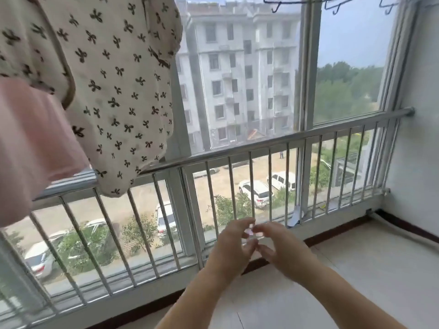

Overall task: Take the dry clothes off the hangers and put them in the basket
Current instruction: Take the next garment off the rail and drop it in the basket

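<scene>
Hanging at the upper left, a cream garment (114, 91) printed with small dark bows takes up much of the view, its lower edge drooping past the top bar of the metal railing (273, 143) that runs across the window. A pink garment (31, 143) hangs in front of it at the far left edge. Along the top edge, over the right panes, empty dark wire hangers (332, 3) show against the sky. No basket is in view. Low in the middle, above the pale tiled floor (356, 269), the left hand (231, 243) and right hand (279, 245) meet fingertip to fingertip, fingers loosely curled around a small pale pink thing (249, 232); which hand pinches it I cannot tell through the blur.
</scene>
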